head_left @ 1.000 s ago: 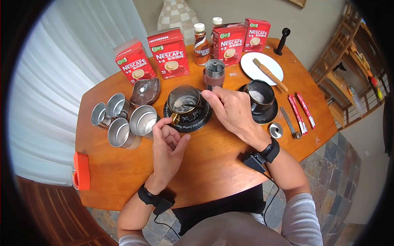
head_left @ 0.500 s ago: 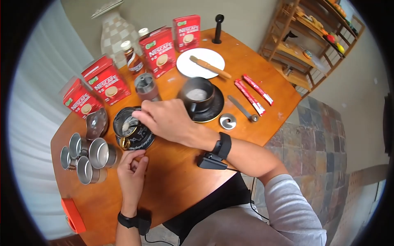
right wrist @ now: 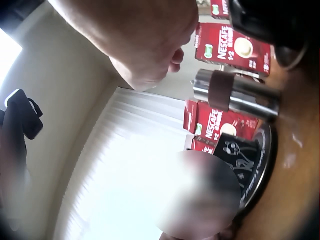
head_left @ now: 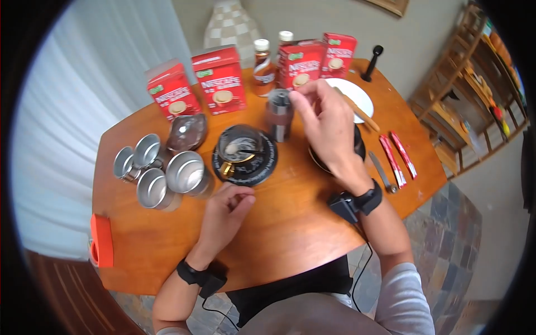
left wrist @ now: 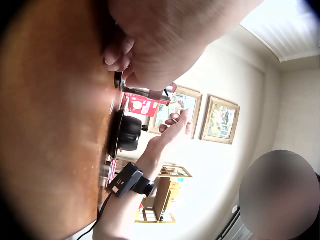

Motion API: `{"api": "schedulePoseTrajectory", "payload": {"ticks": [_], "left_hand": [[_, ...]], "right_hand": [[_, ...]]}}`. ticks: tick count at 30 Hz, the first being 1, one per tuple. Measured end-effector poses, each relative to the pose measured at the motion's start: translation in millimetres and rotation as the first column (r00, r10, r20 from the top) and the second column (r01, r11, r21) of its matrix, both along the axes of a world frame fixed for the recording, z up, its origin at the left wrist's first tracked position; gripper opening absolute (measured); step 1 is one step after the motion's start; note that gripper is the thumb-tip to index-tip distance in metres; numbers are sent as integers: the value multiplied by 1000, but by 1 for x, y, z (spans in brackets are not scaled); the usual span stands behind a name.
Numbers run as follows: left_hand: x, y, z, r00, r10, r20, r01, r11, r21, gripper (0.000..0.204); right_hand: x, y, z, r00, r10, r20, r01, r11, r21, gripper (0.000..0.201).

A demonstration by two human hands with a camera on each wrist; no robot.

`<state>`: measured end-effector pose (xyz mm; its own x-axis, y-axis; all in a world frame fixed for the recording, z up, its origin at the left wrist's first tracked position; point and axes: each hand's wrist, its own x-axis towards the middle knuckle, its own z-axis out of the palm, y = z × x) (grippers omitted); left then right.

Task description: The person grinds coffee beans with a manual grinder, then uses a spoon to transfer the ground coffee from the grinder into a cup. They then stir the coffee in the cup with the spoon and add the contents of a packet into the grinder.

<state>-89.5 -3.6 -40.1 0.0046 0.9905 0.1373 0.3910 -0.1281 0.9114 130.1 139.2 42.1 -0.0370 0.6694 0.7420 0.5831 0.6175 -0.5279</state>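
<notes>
A black cup with a gold handle [head_left: 228, 169] stands on its printed black saucer [head_left: 269, 164]. Inside it are pale contents and a thin dark-handled utensil [head_left: 252, 151]. My left hand [head_left: 226, 215] rests loosely curled on the table just in front of this cup, holding nothing. My right hand [head_left: 329, 125] is raised with relaxed, bent fingers and nothing in its grasp, as the left wrist view also shows. Beside its thumb in the head view stands a steel hand coffee grinder [head_left: 279, 118] with a brown band. A second black cup [left wrist: 130, 133] is mostly hidden behind the right hand in the head view.
Several steel cups [head_left: 190, 172] and a dark glass bowl [head_left: 187, 133] stand left. Red Nescafe boxes [head_left: 219, 84] and bottles [head_left: 263, 70] line the back. At right lie a white plate [head_left: 357, 95] with a brush [head_left: 362, 114], two red sachets [head_left: 392, 161] and a metal spoon [head_left: 382, 172].
My right hand has let go of the utensil in the gold-handled cup and risen away to the right. My left hand has drawn slightly back from that cup's handle. The head view swung right and back.
</notes>
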Motion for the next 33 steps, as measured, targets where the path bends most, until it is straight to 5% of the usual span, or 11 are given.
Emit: {"api": "schedulePoseTrajectory", "payload": {"ticks": [3, 6, 10, 14, 31, 33], "left_hand": [[1, 0, 3, 999, -4, 48, 6, 1000, -30, 11], [0, 1, 2, 998, -18, 65, 20, 1000, -24, 12], [-1, 0, 8, 998, -33, 52, 35, 999, -27, 13], [1, -1, 9, 998, -25, 59, 26, 999, -26, 14], [1, 0, 6, 999, -38, 18, 39, 999, -15, 14], [1, -1, 9, 999, -40, -4, 40, 999, -36, 14]], "right_hand": [[-2, 15, 13, 982, -9, 187, 22, 998, -64, 44], [-12, 36, -1, 948, -31, 316, -2, 995, 102, 54], [-19, 33, -1, 909, 140, 392, -21, 956, -293, 58], [-14, 27, 7, 847, 50, 530, 64, 979, -195, 57], [11, -54, 24, 782, 213, 586, -12, 945, -327, 51], [10, -61, 29, 754, 312, 578, -122, 931, -344, 53]]}}
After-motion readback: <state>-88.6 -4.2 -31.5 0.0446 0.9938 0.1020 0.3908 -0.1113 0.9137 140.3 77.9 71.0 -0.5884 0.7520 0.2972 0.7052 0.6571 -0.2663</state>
